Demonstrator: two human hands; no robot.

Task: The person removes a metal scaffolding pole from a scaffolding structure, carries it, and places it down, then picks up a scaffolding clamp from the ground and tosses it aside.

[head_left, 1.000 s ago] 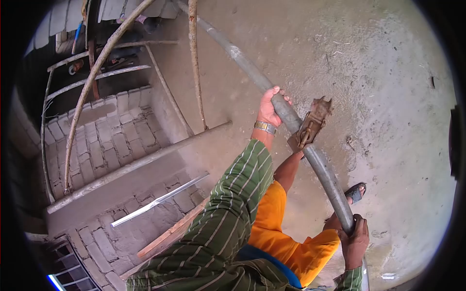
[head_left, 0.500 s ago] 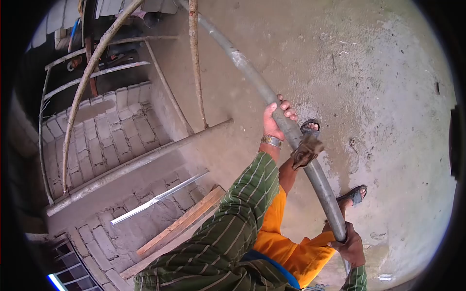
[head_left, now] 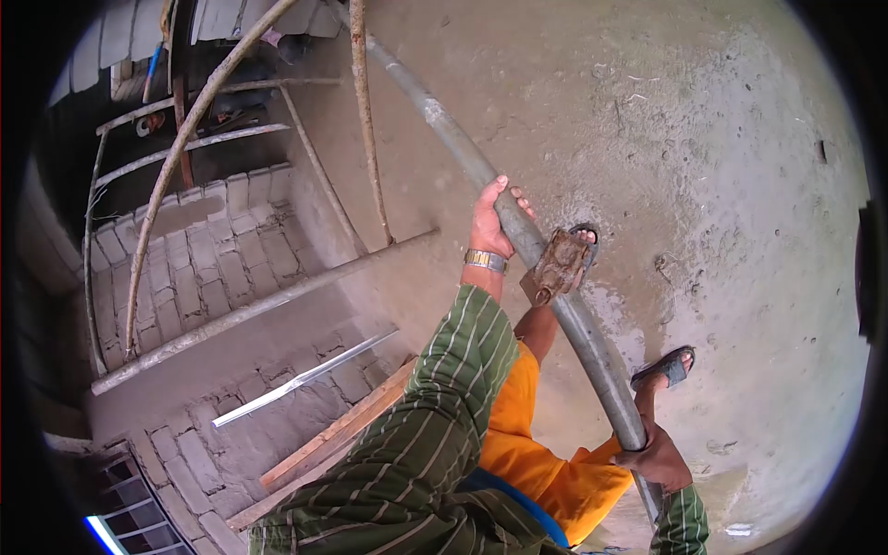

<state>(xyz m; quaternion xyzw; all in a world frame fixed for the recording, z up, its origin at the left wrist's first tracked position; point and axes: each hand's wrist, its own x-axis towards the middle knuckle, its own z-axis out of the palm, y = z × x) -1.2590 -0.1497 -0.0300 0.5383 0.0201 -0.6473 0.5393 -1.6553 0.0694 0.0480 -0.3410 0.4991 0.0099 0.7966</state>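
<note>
A long grey metal pipe [head_left: 592,347] runs diagonally from the upper left down to the lower right. My left hand [head_left: 498,220], with a metal-band watch at the wrist, is closed around it near the middle. Just below that hand, a rusty scaffold clamp [head_left: 560,264] sits on the pipe. My right hand [head_left: 659,458] wraps the pipe near its lower end, close to my orange shorts [head_left: 518,444]. The pipe's far end runs out toward the top of the view.
Left, wooden poles [head_left: 166,185] stand against a block wall [head_left: 208,259], with a thick pole [head_left: 268,310] across it. A shiny metal strip [head_left: 305,377] and wooden planks [head_left: 342,421] lie below. My sandalled feet [head_left: 668,367] stand on wet, rough concrete [head_left: 740,231].
The pipe and both hands have shifted a little to the left. The clamp has turned, so more of its broad face shows. More pipe now shows below my right hand.
</note>
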